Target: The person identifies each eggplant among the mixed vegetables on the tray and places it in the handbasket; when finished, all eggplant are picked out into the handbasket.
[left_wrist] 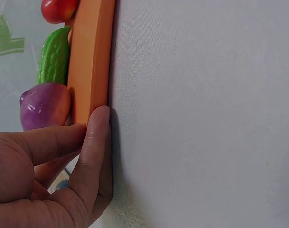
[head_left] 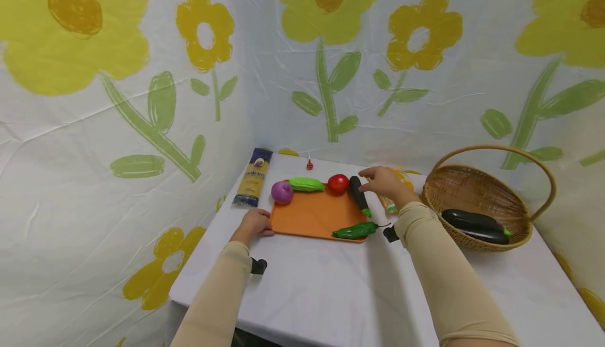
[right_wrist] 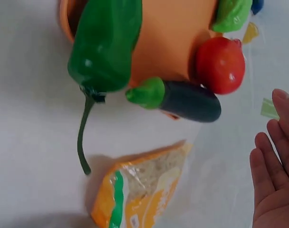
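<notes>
An orange tray (head_left: pixel 307 213) lies on the table. My left hand (head_left: pixel 256 223) pinches its near left corner, one fingertip (left_wrist: pixel 102 116) laid along the front wall. My right hand (head_left: pixel 385 183) hovers by the far right corner, fingers extended, with no contact in the right wrist view. Nearest to it, a small dark eggplant (right_wrist: pixel 189 100) with a green tip leans on the tray's right edge. A red tomato (head_left: pixel 338 184), a ridged green gourd (head_left: pixel 306 184) and a purple onion (head_left: pixel 282 192) line the far side. A green pepper (head_left: pixel 354 230) lies across the near right corner, its stem hanging outside.
At right stands a wicker basket (head_left: pixel 472 179) with a tall handle, holding large eggplants (head_left: pixel 475 221). An orange-and-white packet (right_wrist: pixel 144 187) lies right of the tray. A blue-and-yellow pasta bag (head_left: pixel 253 179) is at left. Flower-patterned cloth walls (head_left: pixel 283 100) border the table.
</notes>
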A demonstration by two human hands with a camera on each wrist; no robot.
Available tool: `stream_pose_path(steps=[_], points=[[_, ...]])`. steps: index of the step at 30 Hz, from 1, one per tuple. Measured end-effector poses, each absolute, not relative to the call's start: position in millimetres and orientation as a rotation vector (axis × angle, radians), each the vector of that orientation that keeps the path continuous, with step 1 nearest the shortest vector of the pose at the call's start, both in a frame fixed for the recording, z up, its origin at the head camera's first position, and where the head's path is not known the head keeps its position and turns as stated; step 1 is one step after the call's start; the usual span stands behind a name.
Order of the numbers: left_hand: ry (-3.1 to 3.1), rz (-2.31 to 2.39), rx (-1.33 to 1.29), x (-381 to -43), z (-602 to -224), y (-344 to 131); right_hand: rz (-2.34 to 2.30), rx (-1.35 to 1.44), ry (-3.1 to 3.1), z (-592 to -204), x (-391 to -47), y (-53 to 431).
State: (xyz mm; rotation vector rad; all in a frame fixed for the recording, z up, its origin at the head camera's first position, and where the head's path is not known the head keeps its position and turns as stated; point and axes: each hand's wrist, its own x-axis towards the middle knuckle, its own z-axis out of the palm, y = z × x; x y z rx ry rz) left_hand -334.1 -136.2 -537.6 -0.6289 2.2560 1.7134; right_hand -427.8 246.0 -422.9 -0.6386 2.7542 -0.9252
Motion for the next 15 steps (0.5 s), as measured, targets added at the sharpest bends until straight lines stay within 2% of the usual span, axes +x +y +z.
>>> stream_pose_path(steps=[15], points=[[2.285, 1.685, -0.624, -339, -539, -138, -0.914, -0.492, 2.771, -470, -445, 224]])
